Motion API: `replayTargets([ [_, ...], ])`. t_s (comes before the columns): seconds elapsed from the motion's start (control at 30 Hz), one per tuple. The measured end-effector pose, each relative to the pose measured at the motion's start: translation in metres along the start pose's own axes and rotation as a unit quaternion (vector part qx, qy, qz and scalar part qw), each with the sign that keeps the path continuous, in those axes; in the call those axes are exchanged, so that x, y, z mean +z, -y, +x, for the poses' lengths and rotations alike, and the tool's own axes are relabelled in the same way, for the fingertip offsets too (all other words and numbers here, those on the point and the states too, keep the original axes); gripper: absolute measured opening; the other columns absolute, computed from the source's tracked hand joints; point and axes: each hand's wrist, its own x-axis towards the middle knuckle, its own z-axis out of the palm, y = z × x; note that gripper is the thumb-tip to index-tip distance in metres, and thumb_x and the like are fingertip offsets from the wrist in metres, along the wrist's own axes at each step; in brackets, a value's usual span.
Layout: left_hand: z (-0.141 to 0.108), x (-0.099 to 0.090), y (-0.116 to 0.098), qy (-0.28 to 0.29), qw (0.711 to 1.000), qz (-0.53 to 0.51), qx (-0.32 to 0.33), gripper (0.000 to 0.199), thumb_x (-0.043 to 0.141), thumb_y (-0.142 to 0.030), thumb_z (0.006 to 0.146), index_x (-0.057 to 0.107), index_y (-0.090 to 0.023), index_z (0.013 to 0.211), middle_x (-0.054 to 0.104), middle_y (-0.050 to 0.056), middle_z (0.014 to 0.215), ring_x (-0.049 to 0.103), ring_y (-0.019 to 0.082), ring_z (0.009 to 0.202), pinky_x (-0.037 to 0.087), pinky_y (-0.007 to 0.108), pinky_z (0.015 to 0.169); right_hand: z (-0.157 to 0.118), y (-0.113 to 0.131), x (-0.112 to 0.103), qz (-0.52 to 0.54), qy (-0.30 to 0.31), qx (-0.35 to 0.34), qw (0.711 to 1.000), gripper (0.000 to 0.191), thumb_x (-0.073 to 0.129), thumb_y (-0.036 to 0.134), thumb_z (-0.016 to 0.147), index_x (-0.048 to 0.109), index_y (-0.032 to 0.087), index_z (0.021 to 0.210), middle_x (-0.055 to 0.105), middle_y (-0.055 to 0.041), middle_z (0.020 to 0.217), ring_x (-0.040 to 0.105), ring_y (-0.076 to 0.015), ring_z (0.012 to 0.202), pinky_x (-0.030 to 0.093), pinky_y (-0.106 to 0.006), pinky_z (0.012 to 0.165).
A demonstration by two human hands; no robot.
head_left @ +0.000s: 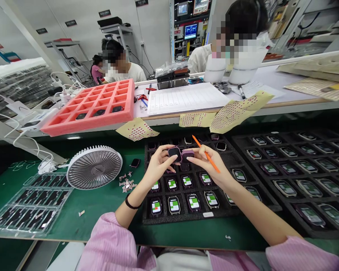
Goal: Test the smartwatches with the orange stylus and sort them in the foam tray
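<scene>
The left hand (159, 162) pinches a dark-faced watch (174, 153), fingers closed on its edges. The right hand (210, 162) has its fingers closed on a purple-edged watch (188, 154) just beside it; an orange pen (206, 153) crosses that hand, tip toward eleven o'clock. Both watches are above a black foam tray (177, 218) on the green counter (101, 218), with a fan (94, 168) at nine o'clock.
</scene>
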Motion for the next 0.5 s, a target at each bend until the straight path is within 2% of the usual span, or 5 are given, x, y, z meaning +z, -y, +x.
replayTargets([
  [0.1, -0.004, 0.003, 0.002, -0.039, 0.992, 0.101, 0.067, 0.035, 0.064, -0.033, 0.083, 0.056, -0.019, 0.114, 0.065, 0.008, 0.108, 0.066, 0.016, 0.088, 0.057, 0.021, 0.057, 0.000, 0.002, -0.014, -0.046, -0.025, -0.024, 0.998, 0.052, 0.079, 0.041, 0.068, 0.030, 0.024, 0.059, 0.075, -0.0104, 0.101, 0.068, -0.0287, 0.102, 0.050, -0.044, 0.093],
  [0.2, 0.002, 0.012, 0.006, -0.030, 0.972, 0.203, 0.113, 0.023, 0.063, -0.027, 0.084, 0.061, -0.020, 0.106, 0.067, 0.006, 0.105, 0.065, 0.017, 0.095, 0.055, 0.019, 0.061, 0.005, -0.006, -0.049, -0.173, -0.084, -0.071, 0.979, 0.051, 0.075, 0.044, 0.071, 0.030, 0.024, 0.057, 0.074, -0.0107, 0.094, 0.070, -0.0286, 0.093, 0.051, -0.041, 0.083],
  [0.33, 0.033, 0.039, 0.032, 0.081, 0.959, 0.260, 0.082, 0.023, 0.066, -0.019, 0.081, 0.060, -0.018, 0.104, 0.070, 0.003, 0.089, 0.068, 0.016, 0.084, 0.056, 0.024, 0.067, 0.016, -0.034, -0.096, -0.385, -0.096, -0.045, 0.917, 0.049, 0.070, 0.045, 0.071, 0.030, 0.025, 0.054, 0.069, -0.0083, 0.071, 0.069, -0.0291, 0.086, 0.049, -0.037, 0.074],
  [0.43, 0.058, 0.063, 0.055, 0.132, 0.938, 0.319, 0.022, 0.015, 0.063, -0.016, 0.082, 0.060, -0.013, 0.097, 0.068, 0.002, 0.078, 0.067, 0.014, 0.065, 0.056, 0.026, 0.064, 0.018, -0.052, -0.113, -0.428, -0.067, -0.001, 0.901, 0.050, 0.069, 0.049, 0.071, 0.029, 0.026, 0.052, 0.064, -0.0050, 0.059, 0.066, -0.0237, 0.064, 0.047, -0.033, 0.061],
  [0.5, 0.066, 0.070, 0.061, 0.133, 0.928, 0.348, 0.025, 0.009, 0.061, -0.013, 0.083, 0.062, -0.012, 0.092, 0.068, 0.005, 0.079, 0.067, 0.017, 0.071, 0.056, 0.031, 0.072, 0.015, -0.055, -0.117, -0.436, -0.053, 0.005, 0.898, 0.049, 0.070, 0.052, 0.069, 0.032, 0.026, 0.051, 0.062, -0.0037, 0.056, 0.062, -0.0214, 0.055, 0.046, -0.032, 0.057],
])
